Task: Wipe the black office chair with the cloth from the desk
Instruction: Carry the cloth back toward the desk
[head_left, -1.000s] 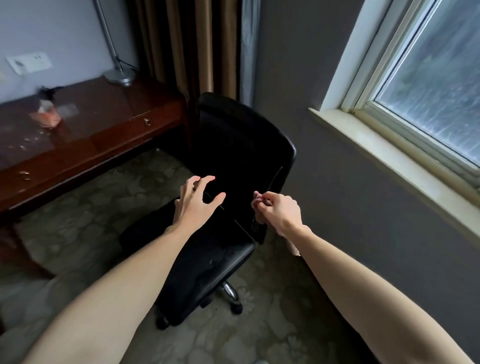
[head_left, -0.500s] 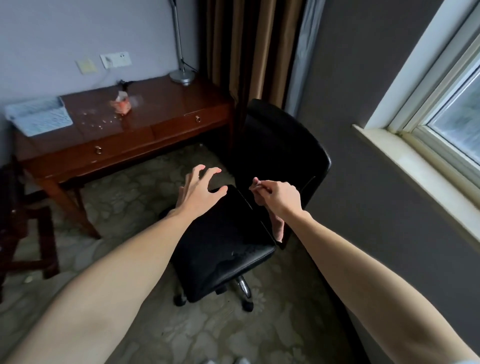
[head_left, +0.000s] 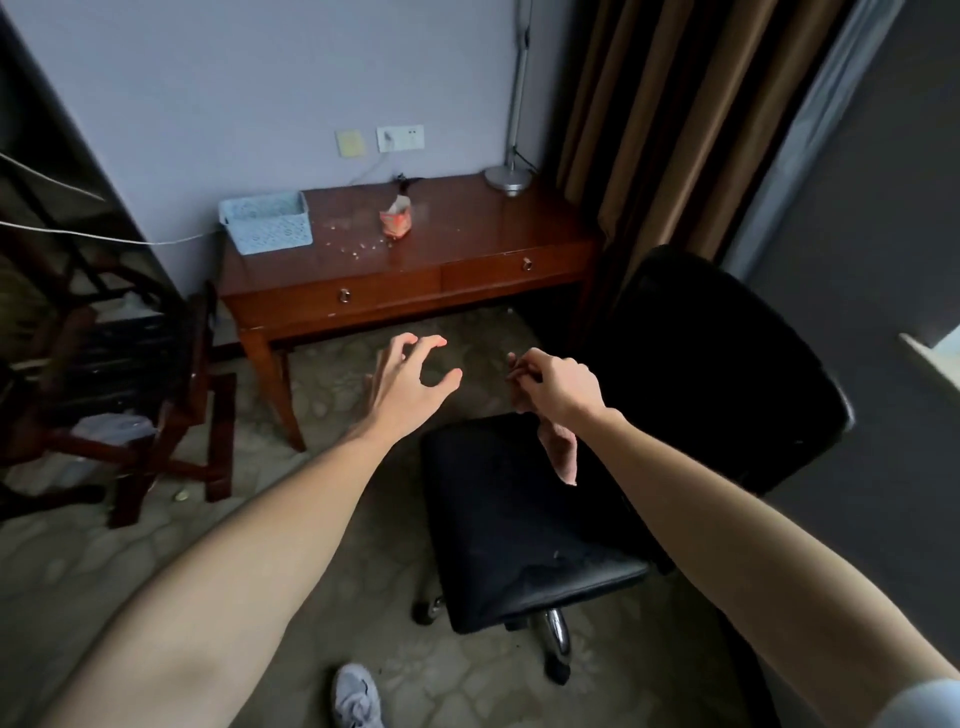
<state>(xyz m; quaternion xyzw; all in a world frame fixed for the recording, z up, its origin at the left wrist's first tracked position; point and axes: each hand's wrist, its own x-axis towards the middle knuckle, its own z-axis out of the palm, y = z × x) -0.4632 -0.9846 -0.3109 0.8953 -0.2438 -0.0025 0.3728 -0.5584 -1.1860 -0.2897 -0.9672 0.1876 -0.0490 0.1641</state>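
The black office chair (head_left: 524, 525) stands at centre right, its seat below my hands and its backrest (head_left: 722, 364) to the right. My right hand (head_left: 556, 384) grips a pinkish cloth (head_left: 561, 452) that hangs down over the back of the seat. My left hand (head_left: 410, 379) hovers in the air left of the chair, fingers spread and slightly bent, holding nothing. The wooden desk (head_left: 467, 249) stands against the far wall.
On the desk sit a light blue basket (head_left: 267, 221), an orange packet (head_left: 396, 221), scattered crumbs and a lamp base (head_left: 508, 179). A dark wooden stand (head_left: 130, 395) is at the left. Curtains (head_left: 675, 119) hang behind the chair. My shoe (head_left: 356, 696) shows below.
The view has swung left, so the chair now lies to the right and the window is nearly out of view. My left hand has come off the chair seat into the air.
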